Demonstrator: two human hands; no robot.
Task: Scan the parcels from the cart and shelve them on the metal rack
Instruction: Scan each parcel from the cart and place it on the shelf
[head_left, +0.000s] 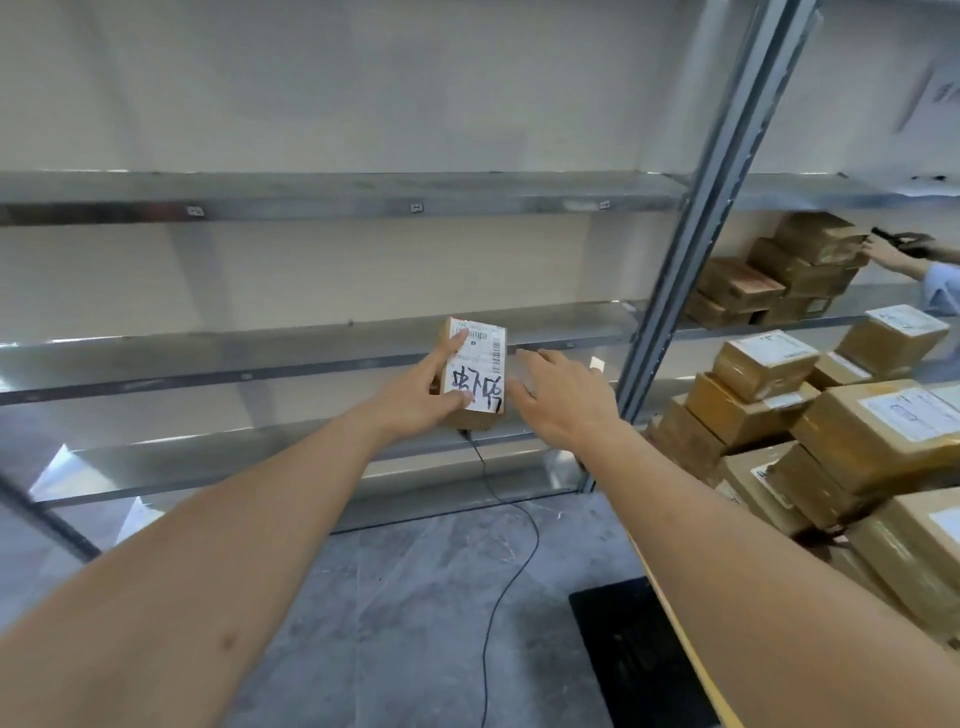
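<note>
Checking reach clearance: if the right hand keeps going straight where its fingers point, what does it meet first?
Probably the front edge of the metal rack shelf just beyond the right hand; the fingertips look nearly there, though depth is unclear.

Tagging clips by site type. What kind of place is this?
Likely a parcel depot or stockroom: a long metal rack with bare shelves, labelled cardboard parcels piled on a cart, and the left hand holding a small labelled parcel at the rack.

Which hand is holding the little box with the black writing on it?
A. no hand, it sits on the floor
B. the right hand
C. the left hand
C: the left hand grips the small parcel, while the right hand is open beside it.
</note>
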